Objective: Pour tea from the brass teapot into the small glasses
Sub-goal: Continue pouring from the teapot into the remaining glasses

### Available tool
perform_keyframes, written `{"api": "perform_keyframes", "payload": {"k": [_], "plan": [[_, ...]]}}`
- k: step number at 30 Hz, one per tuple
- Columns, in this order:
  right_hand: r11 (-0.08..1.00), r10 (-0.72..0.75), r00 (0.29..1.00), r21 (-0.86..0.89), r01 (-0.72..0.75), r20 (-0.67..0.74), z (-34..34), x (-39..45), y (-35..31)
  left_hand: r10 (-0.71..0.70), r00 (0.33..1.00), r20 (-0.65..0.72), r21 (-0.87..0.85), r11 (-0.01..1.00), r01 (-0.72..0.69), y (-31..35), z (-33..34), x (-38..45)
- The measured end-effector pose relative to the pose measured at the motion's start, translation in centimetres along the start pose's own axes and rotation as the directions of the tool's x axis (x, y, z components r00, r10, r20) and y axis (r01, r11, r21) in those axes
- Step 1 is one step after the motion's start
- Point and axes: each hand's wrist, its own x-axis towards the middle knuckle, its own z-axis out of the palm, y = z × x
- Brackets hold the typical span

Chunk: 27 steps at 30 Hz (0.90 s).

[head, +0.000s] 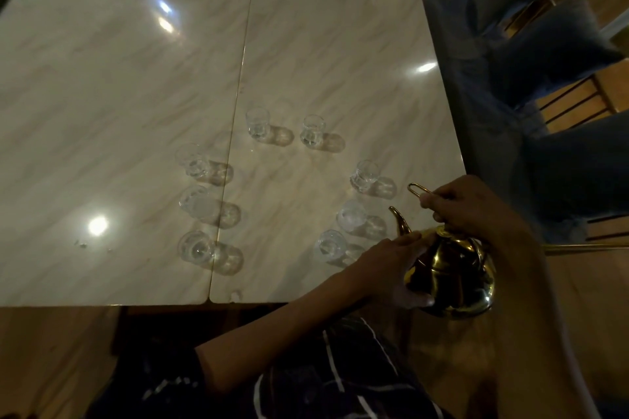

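**Teapot's up, but no tea in any glass yet**

So the person has the brass teapot [452, 277] lifted and held near the front right corner of the worktop [119, 95], partly hanging past its edge, spout [401, 222] pointing up and toward the glasses. Pouring hasn't started as far as the view shows — all 8 small glasses look clear, no dark liquid in any of them, though the picture is dim and a bit blurry so a thin film at the bottom couldn't be ruled out.

The glasses stand in a loose ring: 3 on the left, 2 at the far side, 3 on the right. The nearest glass [329, 244] sits just beside the left hand, and the next glass [350, 216] is close to the spout. Those 2 seem the likely first targets, but that's a guess.

On the grip: the right hand [473, 211] is up top, fingers curled around the thin wire handle [417, 189] over the lid. The left hand [384, 269] cups the side of the pot, fingers spread along the body with the thumb underneath — steadying more than clenching.

So basically everything is left to do: tilt, fill all 8, set the pot down.
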Motion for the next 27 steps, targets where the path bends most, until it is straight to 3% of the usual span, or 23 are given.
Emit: {"api": "perform_keyframes", "payload": {"k": [27], "plan": [[0.999, -0.01, 1.0, -0.039, 0.01, 0.008, 0.4, 1.0, -0.8, -0.035, 0.999, 0.012, 0.018, 0.999, 0.035, -1.0, -1.0, 0.1]]}}
